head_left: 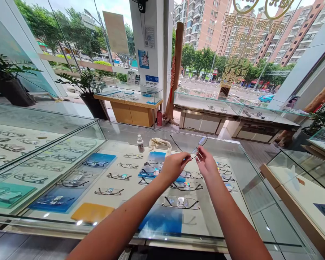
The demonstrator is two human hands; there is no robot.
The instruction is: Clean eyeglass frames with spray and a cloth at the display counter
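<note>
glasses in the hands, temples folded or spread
Spread, at least one: a thin temple juts away from the glasses held by left hand and right hand.

Both bare arms stretched forward, hands meeting.
The left hand point(174, 165) and right hand point(206, 163) sit close together, fingertips pinched, wrists slightly raised.

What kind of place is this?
Most likely an optician's shop. Glass cases hold rows of frames; the left hand and right hand hold glasses above one; a bottle and cloth sit on top of it.
</note>
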